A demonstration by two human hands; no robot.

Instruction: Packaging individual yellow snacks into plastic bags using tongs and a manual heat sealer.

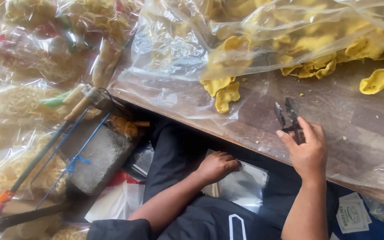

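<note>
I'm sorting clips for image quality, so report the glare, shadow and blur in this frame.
Head view: daylight glare streaks the clear plastic sheet and the bagged noodle crackers at left, washing out detail; deep shadow under the wooden table edge darkens the lap; the right hand with the small metal tool is sharp; the frame corners look softer.

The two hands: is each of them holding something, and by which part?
The right hand holds a dark metal clip tool by its lower handle end, jaws up. The left hand rests on a clear plastic bag in the lap; whether it grips it cannot be told.
</note>
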